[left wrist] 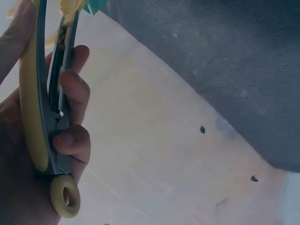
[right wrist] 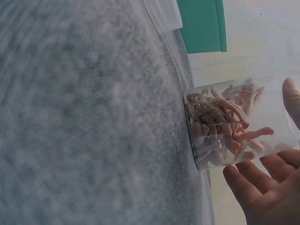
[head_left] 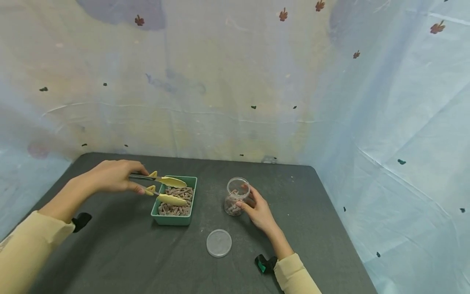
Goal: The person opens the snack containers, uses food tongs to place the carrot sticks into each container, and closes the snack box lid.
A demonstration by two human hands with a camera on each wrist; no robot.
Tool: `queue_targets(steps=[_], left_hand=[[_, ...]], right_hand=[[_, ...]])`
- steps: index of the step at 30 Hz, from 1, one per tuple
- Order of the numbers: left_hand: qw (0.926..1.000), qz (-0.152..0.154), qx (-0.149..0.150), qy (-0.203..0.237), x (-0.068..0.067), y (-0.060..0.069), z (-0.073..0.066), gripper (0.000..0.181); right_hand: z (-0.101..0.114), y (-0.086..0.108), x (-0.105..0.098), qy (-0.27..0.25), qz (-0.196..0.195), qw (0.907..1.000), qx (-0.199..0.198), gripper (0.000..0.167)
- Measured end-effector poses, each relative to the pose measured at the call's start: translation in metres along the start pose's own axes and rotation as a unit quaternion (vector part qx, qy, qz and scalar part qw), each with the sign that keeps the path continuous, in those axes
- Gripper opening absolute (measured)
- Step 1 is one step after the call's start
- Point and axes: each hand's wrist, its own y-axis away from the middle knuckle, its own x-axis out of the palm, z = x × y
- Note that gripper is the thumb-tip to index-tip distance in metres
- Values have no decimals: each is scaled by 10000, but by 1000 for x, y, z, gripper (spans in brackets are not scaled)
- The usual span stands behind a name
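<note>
My left hand [head_left: 115,176] grips a pair of tongs [head_left: 171,200] with yellow tips, spread apart over the green box [head_left: 171,221]. The box contains many short, brownish-grey strips [head_left: 176,210]. In the left wrist view, fingers curl round the tongs' grey and yellow handle [left wrist: 33,108], which ends in a yellow ring. To the right of the box, my right hand [head_left: 260,211] holds a clear, uncapped jar [head_left: 237,188] upright on the table, thumb and fingers on its sides. Similar strips [right wrist: 220,122] fill the jar's lower part in the right wrist view.
A round clear lid [head_left: 218,243] lies flat on the dark table [head_left: 147,261], in front of and between the box and jar. Pale plastic sheeting [head_left: 220,81] hangs behind the table and along its right side. Small crumbs dot the tabletop.
</note>
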Motion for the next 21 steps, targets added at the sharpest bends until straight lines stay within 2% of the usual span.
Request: queue_targets(steps=[7,13,21], left_hand=[[9991,408,-86,-109,-6,-15,-6,76],[9975,706,-64,47,-10,-23,-7,72],[9972,732,-31,124,-8,-22,-10,58]], right_hand=[[1,0,1,24,23,10000,3,67],[1,0,1,1,-18,10000,27,67],[-1,0,1,25,-27,10000,5,67]])
